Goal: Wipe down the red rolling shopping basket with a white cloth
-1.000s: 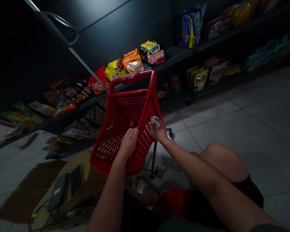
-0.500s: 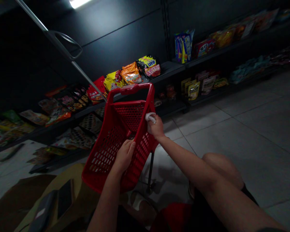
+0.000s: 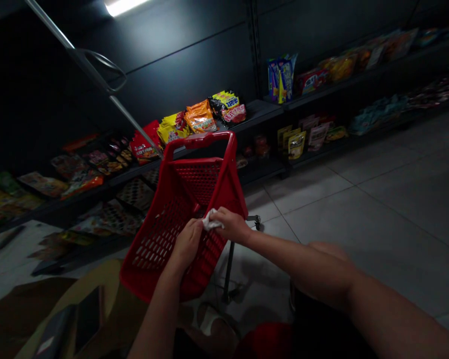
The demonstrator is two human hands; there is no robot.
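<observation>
A red plastic shopping basket (image 3: 198,281) with slotted walls stands tilted in front of me on a dark wheeled frame. Its near rim is gripped by my left hand (image 3: 187,244), the fingers curled over the edge and partly hidden. My right hand (image 3: 232,225) is closed around a crumpled white cloth or tissue (image 3: 211,220). This presses on the same rim, right beside the left hand's fingertips. The basket's handle bar (image 3: 200,141) rises at the far end.
Shelves (image 3: 264,110) with several snack packets (image 3: 200,117) run along the dark wall behind. A metal pole (image 3: 134,122) slants down behind the basket. At lower left, two dark phone-like devices (image 3: 89,316) lie on a tan surface. Pale floor tiles (image 3: 340,214) extend right.
My right hand with the white cloth has slid along the basket's rim, down and left toward me, and now meets my left hand. The left hand keeps its grip on the rim.
</observation>
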